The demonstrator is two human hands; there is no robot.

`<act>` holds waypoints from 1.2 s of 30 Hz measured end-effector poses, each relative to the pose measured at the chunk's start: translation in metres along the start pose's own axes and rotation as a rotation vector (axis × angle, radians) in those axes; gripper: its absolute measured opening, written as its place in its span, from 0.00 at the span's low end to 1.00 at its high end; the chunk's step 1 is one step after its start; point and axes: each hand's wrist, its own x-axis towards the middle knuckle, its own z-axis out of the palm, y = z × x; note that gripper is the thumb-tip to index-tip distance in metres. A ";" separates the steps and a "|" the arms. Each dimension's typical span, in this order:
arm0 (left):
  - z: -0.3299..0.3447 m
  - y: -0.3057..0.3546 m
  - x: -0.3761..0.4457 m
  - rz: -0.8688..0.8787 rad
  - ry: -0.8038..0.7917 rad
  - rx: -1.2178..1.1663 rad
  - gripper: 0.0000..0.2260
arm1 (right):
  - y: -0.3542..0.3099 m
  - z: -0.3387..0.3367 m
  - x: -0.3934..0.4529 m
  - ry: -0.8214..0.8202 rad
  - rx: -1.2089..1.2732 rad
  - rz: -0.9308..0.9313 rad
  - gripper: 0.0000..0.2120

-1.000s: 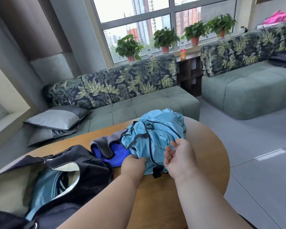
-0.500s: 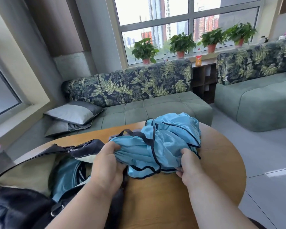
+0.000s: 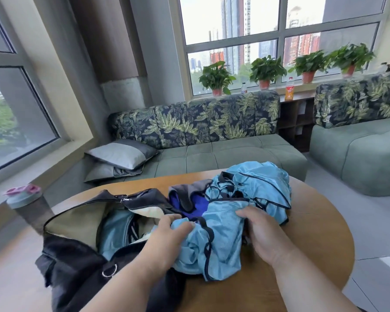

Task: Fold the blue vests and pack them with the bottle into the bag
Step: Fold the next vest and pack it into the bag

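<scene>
Bright daylight pours through the windows [image 3: 279, 39], blowing out the sky. Shadows stay soft. Wide-angle distortion bends the frame edges; the bottle [image 3: 28, 204] at left looks blurred.

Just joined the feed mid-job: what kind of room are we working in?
Probably a lounge or break area in a high-rise office. Leaf-print sofas with cushions line the windows, potted plants stand on the sill, towers show outside, and the work is on a round wooden table.

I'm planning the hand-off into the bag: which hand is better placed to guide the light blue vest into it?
Left, probably. The left hand grips the light blue mesh vest right beside the open black bag; the right hand holds its far side.
</scene>
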 end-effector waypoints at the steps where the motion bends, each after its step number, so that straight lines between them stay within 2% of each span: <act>1: 0.003 -0.002 -0.002 0.021 -0.019 0.060 0.25 | -0.003 0.003 -0.005 -0.063 -0.019 -0.044 0.18; 3: 0.011 -0.005 -0.006 0.065 -0.115 0.120 0.40 | -0.008 0.010 -0.016 -0.206 -0.094 -0.109 0.18; 5: 0.019 -0.010 -0.005 0.102 -0.167 0.215 0.44 | -0.012 0.016 -0.024 -0.350 -0.190 -0.159 0.16; 7: 0.026 -0.012 -0.001 0.179 -0.089 0.347 0.33 | -0.016 0.019 -0.029 -0.430 -0.253 -0.194 0.11; 9: 0.030 -0.013 0.003 0.209 0.020 0.344 0.21 | -0.018 0.019 -0.029 -0.425 -0.251 -0.225 0.14; 12: 0.031 -0.017 0.006 0.221 0.105 0.179 0.15 | -0.021 0.013 -0.021 -0.255 -0.172 -0.288 0.16; 17: 0.027 -0.013 0.005 0.146 0.102 -0.272 0.21 | -0.023 -0.002 -0.002 0.249 0.120 -0.247 0.11; 19: 0.024 -0.011 0.007 0.118 0.124 -0.442 0.19 | -0.025 -0.010 0.005 0.423 0.172 -0.245 0.06; 22: 0.015 -0.002 0.010 0.059 0.092 -0.754 0.14 | -0.025 -0.026 0.016 0.479 0.192 -0.165 0.09; 24: 0.006 0.006 0.010 0.035 0.032 -0.919 0.18 | -0.022 -0.032 0.020 0.451 0.081 -0.078 0.13; 28: -0.008 0.020 0.010 0.049 -0.059 -1.111 0.25 | -0.012 -0.027 0.021 0.312 -0.070 0.060 0.09; 32: -0.011 0.028 0.003 0.079 -0.058 -1.161 0.22 | -0.005 -0.015 0.017 0.187 -0.189 0.134 0.11; 36: -0.013 0.028 0.002 0.056 -0.082 -1.179 0.21 | -0.003 -0.008 0.009 0.109 -0.495 0.147 0.14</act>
